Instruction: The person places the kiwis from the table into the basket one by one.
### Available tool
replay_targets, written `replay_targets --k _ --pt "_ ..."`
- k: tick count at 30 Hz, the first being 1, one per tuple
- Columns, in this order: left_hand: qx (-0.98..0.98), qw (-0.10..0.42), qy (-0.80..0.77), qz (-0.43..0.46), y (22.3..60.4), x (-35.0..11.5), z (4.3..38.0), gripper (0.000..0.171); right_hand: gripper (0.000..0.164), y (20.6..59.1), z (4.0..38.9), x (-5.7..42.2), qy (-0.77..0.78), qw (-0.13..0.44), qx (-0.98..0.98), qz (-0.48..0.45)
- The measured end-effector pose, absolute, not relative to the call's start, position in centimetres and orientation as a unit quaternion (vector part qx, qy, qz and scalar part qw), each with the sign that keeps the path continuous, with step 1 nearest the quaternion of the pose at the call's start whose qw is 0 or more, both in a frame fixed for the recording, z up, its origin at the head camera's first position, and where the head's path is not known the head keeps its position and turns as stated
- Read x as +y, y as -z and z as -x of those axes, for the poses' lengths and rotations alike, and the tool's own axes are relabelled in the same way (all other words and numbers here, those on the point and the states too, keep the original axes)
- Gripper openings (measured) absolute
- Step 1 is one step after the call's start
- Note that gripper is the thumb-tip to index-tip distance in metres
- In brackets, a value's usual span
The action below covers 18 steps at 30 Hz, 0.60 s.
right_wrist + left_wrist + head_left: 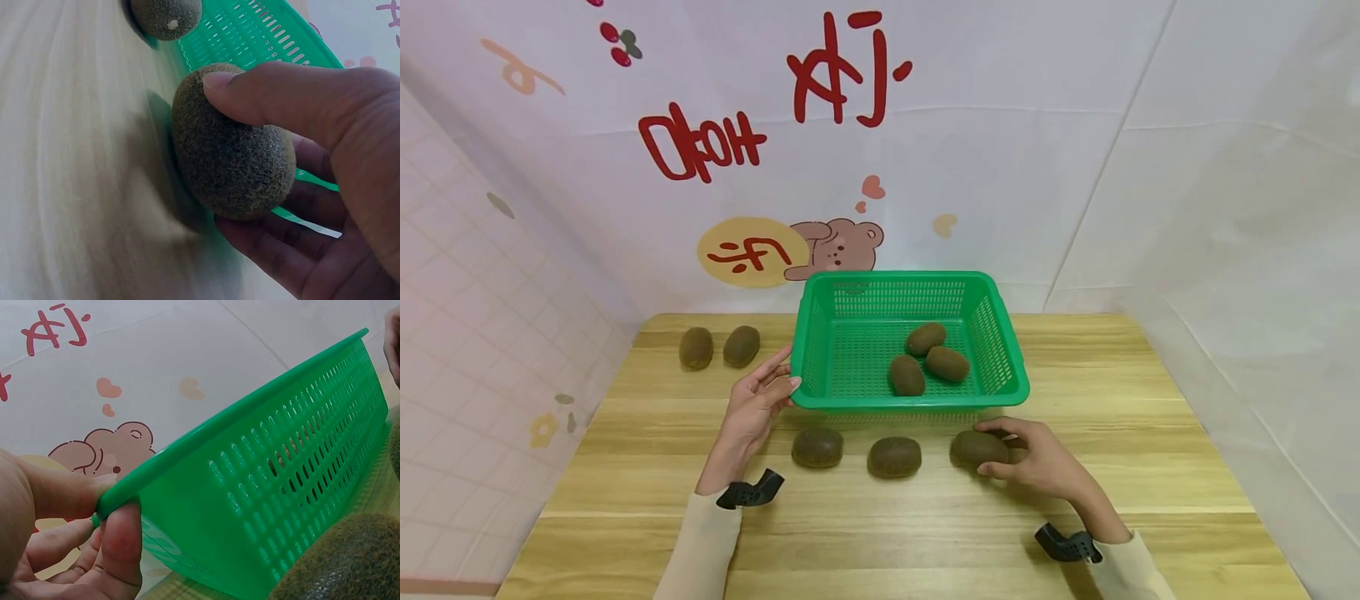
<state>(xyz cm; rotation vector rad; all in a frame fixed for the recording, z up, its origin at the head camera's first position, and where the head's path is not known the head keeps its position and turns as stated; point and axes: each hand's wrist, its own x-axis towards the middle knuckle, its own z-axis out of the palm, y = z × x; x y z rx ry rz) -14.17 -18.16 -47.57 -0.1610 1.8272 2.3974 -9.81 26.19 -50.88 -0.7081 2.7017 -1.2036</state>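
Standing behind three kiwis [894, 457], the basket [910, 402] partly hides the table edge [1075, 317].

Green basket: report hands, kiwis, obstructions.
Left hand grips green basket. Right hand grips kiwi in front of basket. Three kiwis inside. Nothing visibly blocking either hand.

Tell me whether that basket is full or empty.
Neither: the basket is partly filled. Three kiwis lie inside, with bare mesh floor beside them.
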Motion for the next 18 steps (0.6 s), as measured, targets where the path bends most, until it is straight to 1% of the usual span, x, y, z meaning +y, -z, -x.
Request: replay_targets --k 5,11,18 --pt "0.607 0.061 -0.791 0.052 47.5 -18.2 14.1 0.064 0.049 50.3 9.7 25.9 0.403 0.051 0.884 0.233" --pt "0.608 0.061 -0.791 0.043 47.6 -18.2 14.1 0.065 0.048 49.9 9.6 25.7 0.407 0.037 0.878 0.248" --pt "0.607 0.061 -0.791 0.049 47.4 -18.2 14.1 0.065 0.048 49.2 9.5 25.5 0.417 0.047 0.875 0.243"
